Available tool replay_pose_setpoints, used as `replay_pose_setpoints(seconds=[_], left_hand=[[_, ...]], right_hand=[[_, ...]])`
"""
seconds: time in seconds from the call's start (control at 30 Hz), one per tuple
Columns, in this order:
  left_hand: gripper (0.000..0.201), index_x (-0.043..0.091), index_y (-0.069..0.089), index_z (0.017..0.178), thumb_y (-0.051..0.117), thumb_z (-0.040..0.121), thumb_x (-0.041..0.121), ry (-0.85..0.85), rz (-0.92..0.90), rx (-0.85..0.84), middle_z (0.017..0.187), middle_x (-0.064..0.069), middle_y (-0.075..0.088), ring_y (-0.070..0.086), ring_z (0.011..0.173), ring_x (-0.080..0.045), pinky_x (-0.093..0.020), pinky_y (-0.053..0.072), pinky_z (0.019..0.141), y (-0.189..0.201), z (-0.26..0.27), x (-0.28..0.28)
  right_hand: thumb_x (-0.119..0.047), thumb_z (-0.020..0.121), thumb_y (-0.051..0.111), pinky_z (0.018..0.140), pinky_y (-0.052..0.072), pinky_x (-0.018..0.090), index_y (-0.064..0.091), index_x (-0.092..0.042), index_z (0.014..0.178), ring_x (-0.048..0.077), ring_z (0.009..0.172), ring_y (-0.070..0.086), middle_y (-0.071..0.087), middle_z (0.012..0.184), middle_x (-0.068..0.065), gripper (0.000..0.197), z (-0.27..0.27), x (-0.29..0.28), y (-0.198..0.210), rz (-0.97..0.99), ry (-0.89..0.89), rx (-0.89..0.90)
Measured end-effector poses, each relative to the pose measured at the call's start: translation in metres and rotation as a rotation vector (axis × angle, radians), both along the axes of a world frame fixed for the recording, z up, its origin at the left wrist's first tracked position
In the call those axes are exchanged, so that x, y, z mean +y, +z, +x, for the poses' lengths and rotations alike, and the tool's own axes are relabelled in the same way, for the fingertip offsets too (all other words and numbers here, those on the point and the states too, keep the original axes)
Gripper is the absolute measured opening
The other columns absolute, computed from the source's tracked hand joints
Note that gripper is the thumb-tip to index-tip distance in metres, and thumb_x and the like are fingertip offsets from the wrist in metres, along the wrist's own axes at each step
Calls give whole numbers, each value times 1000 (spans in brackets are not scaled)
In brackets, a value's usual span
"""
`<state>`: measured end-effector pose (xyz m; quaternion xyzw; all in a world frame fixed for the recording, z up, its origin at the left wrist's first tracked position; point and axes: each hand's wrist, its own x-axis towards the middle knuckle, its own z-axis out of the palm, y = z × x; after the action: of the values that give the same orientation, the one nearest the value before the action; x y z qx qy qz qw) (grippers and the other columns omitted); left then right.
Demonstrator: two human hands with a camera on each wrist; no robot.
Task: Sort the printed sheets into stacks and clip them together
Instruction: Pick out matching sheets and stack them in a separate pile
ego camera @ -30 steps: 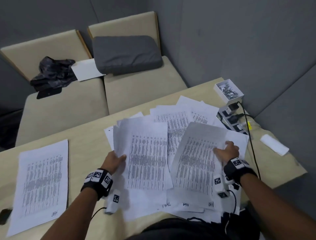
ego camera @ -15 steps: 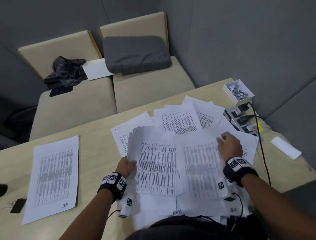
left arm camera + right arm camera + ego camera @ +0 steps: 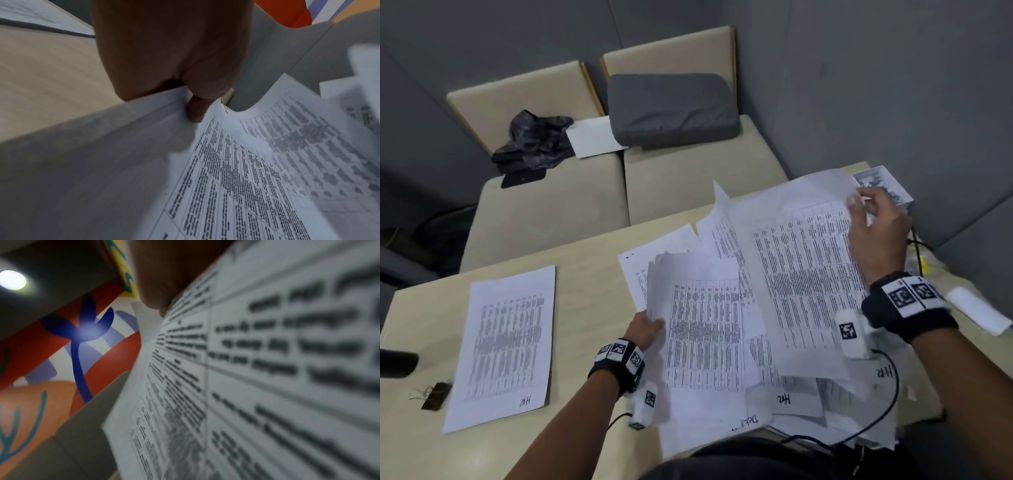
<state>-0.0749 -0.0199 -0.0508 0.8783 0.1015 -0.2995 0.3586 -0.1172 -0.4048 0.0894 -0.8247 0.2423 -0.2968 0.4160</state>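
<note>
Right hand point(image 3: 876, 236) pinching a lifted sheet point(image 3: 801, 253) at its far right corner, left hand point(image 3: 645, 327) gripping another sheet point(image 3: 702, 329) over the loose pile point(image 3: 801, 404) — likely to drag neighbours, crease, mis-sort.

Left hand point(image 3: 645, 328) low, thumb point(image 3: 195, 112) pinching a sheet point(image 3: 705, 329) edge; right hand point(image 3: 876, 236) raised, reaching forward, fingers curled on a lifted sheet point(image 3: 801, 260) top corner; both forearms extended, bands on wrists
</note>
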Motion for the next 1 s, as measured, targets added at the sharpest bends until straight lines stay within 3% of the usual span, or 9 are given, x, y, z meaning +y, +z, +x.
replay_pose_setpoints(seconds=[0.13,0.3,0.4,0.47,0.6,0.7,0.8,0.87,1.0], left_hand=[[33,-10,57,116,51,94,13,5,-19,4,112,-28,64,63,100,-37,-36,49,79,-1,0,0],[30,-10,56,113,51,94,13,12,-50,29,102,-25,65,60,86,-31,-34,49,73,-5,-2,-8],[25,-8,58,106,56,92,12,91,-109,65,80,-13,62,59,79,-29,-30,47,66,-5,-1,-12],[21,-6,61,97,62,90,14,147,-179,97,74,-10,62,59,79,-29,-31,46,72,-5,1,-12],[49,-9,52,124,67,88,22,296,-440,153,113,-13,64,57,111,-27,-41,39,107,-1,-3,-18],[94,-1,38,143,69,74,56,313,-641,187,141,-7,50,44,134,-23,-41,23,118,0,-9,-26],[73,15,66,111,68,64,71,39,-544,157,110,-3,71,67,106,-21,-38,49,98,16,-19,-41],[38,24,68,94,78,69,50,-75,-483,92,91,5,73,70,84,-11,-29,54,82,18,-26,-56],[12,13,67,83,76,76,11,-9,-304,8,75,-5,69,67,69,-21,-40,59,76,8,-27,-67]], right_hand=[[-30,94,54,86,53,34,59,-21,111,20,103,65,66,102,4,19,3,5,2,208,-68,-134],[-23,96,55,69,50,13,55,-16,110,10,89,66,68,100,8,16,8,26,4,343,-114,-278],[-24,95,56,75,51,24,58,-11,113,13,93,64,67,99,5,23,12,39,-11,338,-89,-199],[-24,96,55,78,48,27,59,-10,113,18,99,63,67,104,12,22,13,48,-28,308,-64,-116],[-22,97,53,85,47,30,58,-9,114,28,109,62,66,112,19,21,10,63,-68,272,4,69],[-25,97,52,84,51,36,56,-14,115,31,102,63,68,107,16,21,6,74,-91,197,55,202],[-28,97,52,77,51,37,52,-22,117,30,93,63,68,102,9,21,-2,93,-100,71,174,328],[-30,95,55,77,50,36,49,-24,118,28,93,62,66,102,3,25,-6,104,-108,4,248,399],[-41,82,69,93,44,40,42,-22,128,28,115,51,57,122,5,57,-8,104,-132,-66,224,530]])
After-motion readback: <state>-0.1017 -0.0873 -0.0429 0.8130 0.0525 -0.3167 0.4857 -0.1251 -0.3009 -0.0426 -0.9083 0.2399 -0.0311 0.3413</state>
